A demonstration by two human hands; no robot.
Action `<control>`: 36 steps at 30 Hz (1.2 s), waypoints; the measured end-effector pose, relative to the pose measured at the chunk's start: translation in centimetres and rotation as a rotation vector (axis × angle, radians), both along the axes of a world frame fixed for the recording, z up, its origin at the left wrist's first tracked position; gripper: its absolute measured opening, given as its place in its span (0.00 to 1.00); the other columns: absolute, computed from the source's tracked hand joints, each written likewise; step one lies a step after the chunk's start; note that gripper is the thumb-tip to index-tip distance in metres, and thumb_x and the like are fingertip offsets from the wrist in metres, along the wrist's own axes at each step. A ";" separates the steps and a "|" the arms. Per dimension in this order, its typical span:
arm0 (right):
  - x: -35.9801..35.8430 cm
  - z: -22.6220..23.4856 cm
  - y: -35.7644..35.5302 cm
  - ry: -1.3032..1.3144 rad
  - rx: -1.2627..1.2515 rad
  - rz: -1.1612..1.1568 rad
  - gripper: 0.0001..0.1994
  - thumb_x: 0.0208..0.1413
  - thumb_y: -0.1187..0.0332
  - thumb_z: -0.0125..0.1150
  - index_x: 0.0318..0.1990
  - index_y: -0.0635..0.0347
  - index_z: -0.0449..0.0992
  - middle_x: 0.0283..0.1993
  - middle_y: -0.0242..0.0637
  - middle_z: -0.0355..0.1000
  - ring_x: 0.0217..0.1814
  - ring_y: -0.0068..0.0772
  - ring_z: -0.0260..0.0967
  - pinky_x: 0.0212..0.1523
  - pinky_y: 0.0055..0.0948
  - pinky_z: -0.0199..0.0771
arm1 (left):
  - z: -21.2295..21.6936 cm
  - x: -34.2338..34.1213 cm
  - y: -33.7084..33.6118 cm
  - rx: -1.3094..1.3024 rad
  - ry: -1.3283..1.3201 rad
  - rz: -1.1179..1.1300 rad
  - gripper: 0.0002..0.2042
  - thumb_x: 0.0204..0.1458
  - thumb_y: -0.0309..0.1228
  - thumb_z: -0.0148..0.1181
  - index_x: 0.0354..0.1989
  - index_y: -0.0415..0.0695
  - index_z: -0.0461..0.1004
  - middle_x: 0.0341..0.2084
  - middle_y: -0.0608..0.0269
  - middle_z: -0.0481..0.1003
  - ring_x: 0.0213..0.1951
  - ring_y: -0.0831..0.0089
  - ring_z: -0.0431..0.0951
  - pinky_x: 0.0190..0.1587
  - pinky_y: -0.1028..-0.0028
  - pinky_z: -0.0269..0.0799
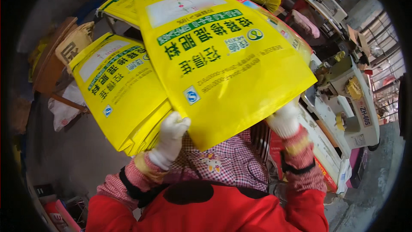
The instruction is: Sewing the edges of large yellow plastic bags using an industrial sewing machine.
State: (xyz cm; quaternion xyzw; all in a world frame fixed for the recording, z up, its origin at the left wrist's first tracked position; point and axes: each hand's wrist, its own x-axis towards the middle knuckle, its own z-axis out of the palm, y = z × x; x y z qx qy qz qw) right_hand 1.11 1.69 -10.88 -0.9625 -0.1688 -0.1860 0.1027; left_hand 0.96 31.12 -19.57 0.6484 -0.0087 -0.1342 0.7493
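The large yellow bag [240,99] is lying in the middle of my view, tilted, with its near edge hanging above the checked apron [223,163]. The gloved left hand [169,139] is pinching the bag's left edge near the lower corner, with its fingers curling tight. The gloved right hand [285,120] is reaching under the near right edge; its fingers are hiding beneath the bag, so I cannot tell how far they are closed. I am judging that both hands should be pulling evenly, because one slack side would be making a crease. The smooth surface may be slipping, so I am advising a firm pinch.

Just to the left, a stack of yellow bags [120,90] is lying beside the left hand and could be catching the bag's edge. More yellow bags [124,6] are lying beyond. On the right, a sewing machine [358,118] is standing; I am preferring the bag's right corner away from it. Farther left, a white sack [68,109] is showing.
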 end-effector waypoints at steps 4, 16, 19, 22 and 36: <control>-4.4 6.1 -4.2 0.037 0.529 0.048 0.11 0.47 0.79 0.48 0.36 0.60 0.75 0.36 0.41 0.73 0.39 0.35 0.71 0.39 0.25 0.70 | 2.8 -0.1 0.6 0.094 -0.183 0.000 0.06 0.54 0.27 0.47 0.27 0.40 0.66 0.24 0.69 0.67 0.27 0.82 0.64 0.29 0.79 0.61; 5.2 -3.4 -10.3 0.510 0.202 -0.370 0.23 0.48 0.60 0.55 0.53 0.54 0.68 0.48 0.45 0.71 0.50 0.42 0.69 0.50 0.31 0.67 | 4.0 -0.9 -0.3 -0.055 0.005 -0.334 0.18 0.56 0.34 0.46 0.53 0.37 0.63 0.45 0.63 0.71 0.45 0.74 0.69 0.47 0.73 0.65; 4.0 -4.3 -11.4 0.505 0.402 -0.392 0.21 0.48 0.62 0.55 0.51 0.56 0.70 0.47 0.43 0.72 0.50 0.39 0.69 0.51 0.31 0.66 | 9.3 -1.0 -0.5 -0.035 -0.071 -0.366 0.19 0.56 0.34 0.45 0.53 0.35 0.62 0.49 0.60 0.68 0.50 0.71 0.67 0.53 0.74 0.60; 5.1 -5.3 -8.5 0.443 0.525 -0.341 0.20 0.49 0.63 0.53 0.50 0.57 0.71 0.46 0.42 0.72 0.49 0.38 0.70 0.51 0.32 0.66 | 14.3 -0.4 1.0 -0.170 -0.087 -0.264 0.18 0.55 0.29 0.46 0.53 0.35 0.63 0.47 0.59 0.70 0.48 0.71 0.68 0.52 0.73 0.61; 14.5 -4.7 19.8 0.408 -0.311 -0.008 0.12 0.53 0.68 0.44 0.40 0.56 0.74 0.40 0.45 0.73 0.42 0.43 0.73 0.35 0.43 0.73 | 5.7 -5.2 15.3 -0.009 0.092 0.483 0.17 0.52 0.32 0.49 0.48 0.36 0.66 0.37 0.60 0.73 0.34 0.75 0.75 0.34 0.77 0.71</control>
